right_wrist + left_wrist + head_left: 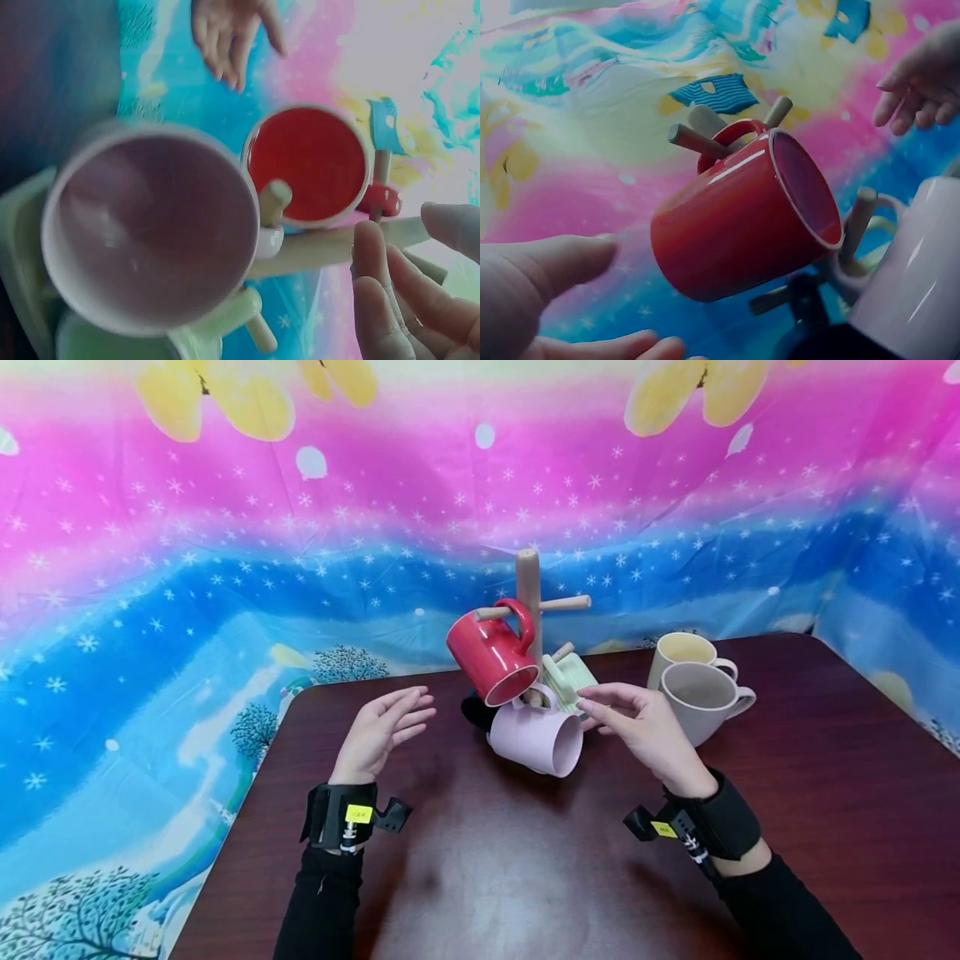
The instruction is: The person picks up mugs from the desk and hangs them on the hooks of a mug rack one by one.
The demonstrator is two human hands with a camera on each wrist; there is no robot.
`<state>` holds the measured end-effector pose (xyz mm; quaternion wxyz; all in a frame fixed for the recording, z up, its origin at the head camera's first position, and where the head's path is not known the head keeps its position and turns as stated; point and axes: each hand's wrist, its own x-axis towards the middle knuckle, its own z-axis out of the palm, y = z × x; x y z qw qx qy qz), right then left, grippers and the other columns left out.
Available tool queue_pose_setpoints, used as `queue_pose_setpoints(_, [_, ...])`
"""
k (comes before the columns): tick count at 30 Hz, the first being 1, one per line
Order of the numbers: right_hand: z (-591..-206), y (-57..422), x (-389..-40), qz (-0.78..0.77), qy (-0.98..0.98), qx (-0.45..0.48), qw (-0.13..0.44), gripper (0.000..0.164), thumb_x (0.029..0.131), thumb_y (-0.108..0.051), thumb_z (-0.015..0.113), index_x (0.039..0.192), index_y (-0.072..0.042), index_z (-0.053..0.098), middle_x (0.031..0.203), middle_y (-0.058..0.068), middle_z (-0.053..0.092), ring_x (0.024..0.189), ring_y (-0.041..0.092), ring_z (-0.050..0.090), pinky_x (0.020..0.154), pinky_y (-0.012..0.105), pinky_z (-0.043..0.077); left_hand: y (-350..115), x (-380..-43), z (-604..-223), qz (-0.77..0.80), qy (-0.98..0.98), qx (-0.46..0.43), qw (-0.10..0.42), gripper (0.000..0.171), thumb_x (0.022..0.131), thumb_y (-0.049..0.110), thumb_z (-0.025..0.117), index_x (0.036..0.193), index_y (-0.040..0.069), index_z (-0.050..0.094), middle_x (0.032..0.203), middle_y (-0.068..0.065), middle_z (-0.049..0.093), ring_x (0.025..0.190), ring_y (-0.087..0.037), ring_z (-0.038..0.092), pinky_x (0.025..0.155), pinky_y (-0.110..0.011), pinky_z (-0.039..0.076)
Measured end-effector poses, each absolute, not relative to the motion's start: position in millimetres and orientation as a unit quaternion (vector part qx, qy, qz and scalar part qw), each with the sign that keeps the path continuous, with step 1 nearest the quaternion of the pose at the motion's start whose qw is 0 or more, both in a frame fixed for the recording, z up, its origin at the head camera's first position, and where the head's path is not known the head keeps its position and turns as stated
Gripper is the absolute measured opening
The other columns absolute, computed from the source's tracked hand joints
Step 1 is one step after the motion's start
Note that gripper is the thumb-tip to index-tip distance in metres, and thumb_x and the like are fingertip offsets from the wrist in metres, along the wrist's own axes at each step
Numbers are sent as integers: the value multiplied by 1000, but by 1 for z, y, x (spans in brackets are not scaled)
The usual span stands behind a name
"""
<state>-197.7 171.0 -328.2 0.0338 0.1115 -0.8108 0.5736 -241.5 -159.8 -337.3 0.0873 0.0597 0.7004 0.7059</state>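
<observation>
A red mug (487, 656) hangs tilted by its handle from an upper peg of the wooden mug tree (528, 578). Below it, a pale pink mug (534, 742) hangs with its mouth toward the right. A light green mug (576, 675) is behind, partly hidden. My left hand (382, 731), fingers extended and holding nothing, is raised left of the tree; the left wrist view puts its thumb (574, 262) beside the red mug's base. My right hand (641, 722) hovers right of the pink mug, empty, with thumb and fingers (371, 300) apart in the right wrist view.
At the back right, a grey mug (699, 697) stands in front of a yellow mug (686, 647). A black object (477, 713) shows behind the pink mug. A patterned cloth (187, 593) surrounds the dark wooden table (480, 877).
</observation>
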Motion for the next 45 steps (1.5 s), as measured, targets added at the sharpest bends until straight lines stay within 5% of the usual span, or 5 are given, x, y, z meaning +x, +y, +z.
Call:
queue_pose_setpoints(4, [-328,175,-206,483,-855,118,149,34,89,-30,61,112,-6,64,102,15,68,77,-5,61,70,13,47,-161,-235,-334,589,798,102,83,45,91,32,56,126,4,53,121,-15,60,102,-18,63,92,-35,49])
queue_pose_setpoints(10, [-310,172,-230,386,-857,138,312,30,86,-23,65,108,-2,65,92,15,69,80,21,66,71,11,46,-158,-224,-335,322,935,143,47,44,84,40,65,116,10,61,99,-4,67,85,-16,61,75,-32,50])
queue_pose_setpoints(16, [-289,165,-254,364,-862,137,324,39,84,-24,68,112,1,58,99,18,67,90,29,64,77,43,51,-155,-222,-341,231,958,150,74,49,82,41,66,115,6,62,91,-2,66,79,-12,59,71,-30,49])
queue_pose_setpoints(35, [-285,146,-276,314,-860,127,383,30,86,-30,64,83,0,60,77,15,60,65,26,49,50,32,34,-154,-220,-346,232,962,124,76,47,80,41,67,115,10,62,87,0,66,76,-11,59,69,-28,49])
queue_pose_setpoints(45, [-292,135,-279,327,-801,146,480,40,79,-24,67,55,-4,42,53,10,38,54,22,36,47,29,21,-153,-219,-347,232,961,127,76,46,81,42,67,113,10,63,87,0,66,77,-11,59,69,-28,49])
